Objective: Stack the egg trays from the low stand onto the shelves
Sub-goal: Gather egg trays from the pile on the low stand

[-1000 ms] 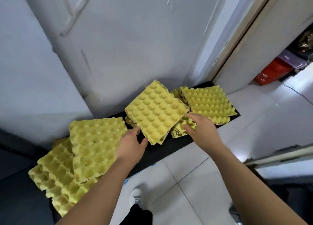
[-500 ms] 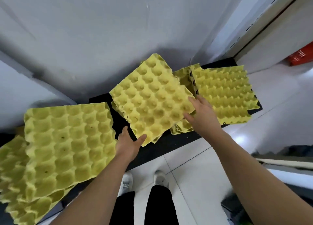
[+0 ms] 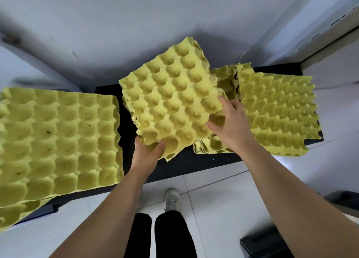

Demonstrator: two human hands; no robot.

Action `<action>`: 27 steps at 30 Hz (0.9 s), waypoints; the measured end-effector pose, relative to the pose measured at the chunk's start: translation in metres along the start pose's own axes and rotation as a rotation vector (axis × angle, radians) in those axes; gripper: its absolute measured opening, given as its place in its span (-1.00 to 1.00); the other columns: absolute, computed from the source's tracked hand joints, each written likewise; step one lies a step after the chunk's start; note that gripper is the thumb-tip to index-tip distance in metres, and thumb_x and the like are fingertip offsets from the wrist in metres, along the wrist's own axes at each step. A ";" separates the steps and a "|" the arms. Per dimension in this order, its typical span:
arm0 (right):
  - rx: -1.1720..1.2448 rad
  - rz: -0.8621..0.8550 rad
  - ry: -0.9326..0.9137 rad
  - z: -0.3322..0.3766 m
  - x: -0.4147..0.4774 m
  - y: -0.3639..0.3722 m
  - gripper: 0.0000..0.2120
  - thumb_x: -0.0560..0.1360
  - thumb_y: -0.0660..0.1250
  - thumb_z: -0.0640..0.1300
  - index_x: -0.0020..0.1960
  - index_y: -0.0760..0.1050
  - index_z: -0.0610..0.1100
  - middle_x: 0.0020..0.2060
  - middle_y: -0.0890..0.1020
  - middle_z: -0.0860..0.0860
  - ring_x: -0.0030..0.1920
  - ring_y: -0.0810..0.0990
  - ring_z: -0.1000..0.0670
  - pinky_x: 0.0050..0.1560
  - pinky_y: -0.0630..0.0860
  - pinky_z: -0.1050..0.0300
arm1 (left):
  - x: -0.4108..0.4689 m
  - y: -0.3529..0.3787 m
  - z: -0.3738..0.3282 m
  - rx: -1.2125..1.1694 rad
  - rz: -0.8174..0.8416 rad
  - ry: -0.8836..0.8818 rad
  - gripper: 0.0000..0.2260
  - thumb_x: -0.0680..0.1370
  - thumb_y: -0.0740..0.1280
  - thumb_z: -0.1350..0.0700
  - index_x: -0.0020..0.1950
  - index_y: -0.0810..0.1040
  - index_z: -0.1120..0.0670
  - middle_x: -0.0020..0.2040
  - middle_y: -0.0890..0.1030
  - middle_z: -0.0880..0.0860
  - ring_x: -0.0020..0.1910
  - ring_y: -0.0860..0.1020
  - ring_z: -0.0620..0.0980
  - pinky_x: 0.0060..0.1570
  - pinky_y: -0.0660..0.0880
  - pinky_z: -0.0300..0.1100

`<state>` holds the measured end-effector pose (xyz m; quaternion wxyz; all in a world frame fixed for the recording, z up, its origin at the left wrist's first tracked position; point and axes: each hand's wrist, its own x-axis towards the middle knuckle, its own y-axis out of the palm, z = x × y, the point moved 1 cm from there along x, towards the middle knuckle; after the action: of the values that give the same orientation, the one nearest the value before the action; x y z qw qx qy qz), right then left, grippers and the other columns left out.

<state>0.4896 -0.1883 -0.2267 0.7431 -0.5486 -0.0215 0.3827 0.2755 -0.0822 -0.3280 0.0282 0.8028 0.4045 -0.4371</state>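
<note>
Tilting yellow dimpled egg tray (image 3: 171,104), edges ragged.

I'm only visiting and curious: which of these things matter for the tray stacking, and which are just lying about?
Part of the job:
- middle tray, gripped by the left hand and right hand
- left tray pile
- right tray pile
- black stand under them

Just lying about:
- white shoe
- dark box on the floor tiles
</note>
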 end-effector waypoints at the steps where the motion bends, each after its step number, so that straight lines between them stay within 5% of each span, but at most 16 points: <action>1: 0.023 -0.008 -0.007 0.002 0.000 -0.002 -0.26 0.47 0.40 0.09 0.52 0.10 0.08 0.46 0.16 -0.12 0.44 0.23 -0.16 0.44 0.24 -0.14 | -0.003 -0.001 -0.002 -0.001 -0.039 0.005 -0.29 0.45 0.46 -0.17 0.47 0.22 0.00 0.28 0.51 0.00 0.21 0.51 0.06 0.07 0.42 -0.08; 7: 0.197 -0.049 -0.062 0.025 -0.011 -0.030 -0.31 0.47 0.38 0.09 0.50 0.16 0.06 0.40 0.19 -0.03 0.41 0.25 -0.09 0.42 0.29 -0.10 | -0.040 -0.024 -0.029 -0.036 -0.205 0.070 -0.22 0.47 0.37 -0.27 0.54 0.17 0.07 0.40 0.41 0.08 0.36 0.41 0.13 0.30 0.39 0.08; 16: 0.266 -0.134 -0.239 0.079 -0.074 -0.085 -0.33 0.44 0.32 0.25 0.46 0.20 0.10 0.36 0.26 -0.03 0.35 0.32 -0.06 0.38 0.32 -0.12 | -0.155 -0.103 -0.090 -0.067 -0.425 0.248 -0.09 0.30 0.43 -0.32 0.55 0.19 -0.03 0.40 0.32 0.07 0.15 0.32 -0.10 0.12 0.27 -0.17; 23: 0.348 -0.264 -0.363 0.136 -0.145 -0.122 -0.33 0.38 0.24 0.41 0.40 0.25 0.18 0.26 0.33 0.02 0.25 0.40 -0.04 0.29 0.39 -0.12 | -0.249 -0.178 -0.106 -0.060 -0.565 0.420 0.06 0.09 0.45 -0.41 0.52 0.23 -0.08 0.42 0.35 0.01 0.36 0.38 0.00 0.17 0.36 -0.10; 27: 0.385 -0.335 -0.449 0.175 -0.195 -0.137 -0.30 0.32 0.16 0.50 0.38 0.23 0.23 0.20 0.31 0.09 0.13 0.51 -0.11 0.24 0.43 -0.12 | -0.299 -0.225 -0.106 -0.109 -0.645 0.537 0.02 0.09 0.46 -0.40 0.49 0.27 -0.10 0.39 0.37 -0.05 0.31 0.42 -0.05 0.16 0.39 -0.11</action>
<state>0.3475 -0.1785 0.0320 0.8622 -0.2892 -0.2019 0.3636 0.1093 -0.0757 0.0231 -0.1739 0.7178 0.6507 -0.1766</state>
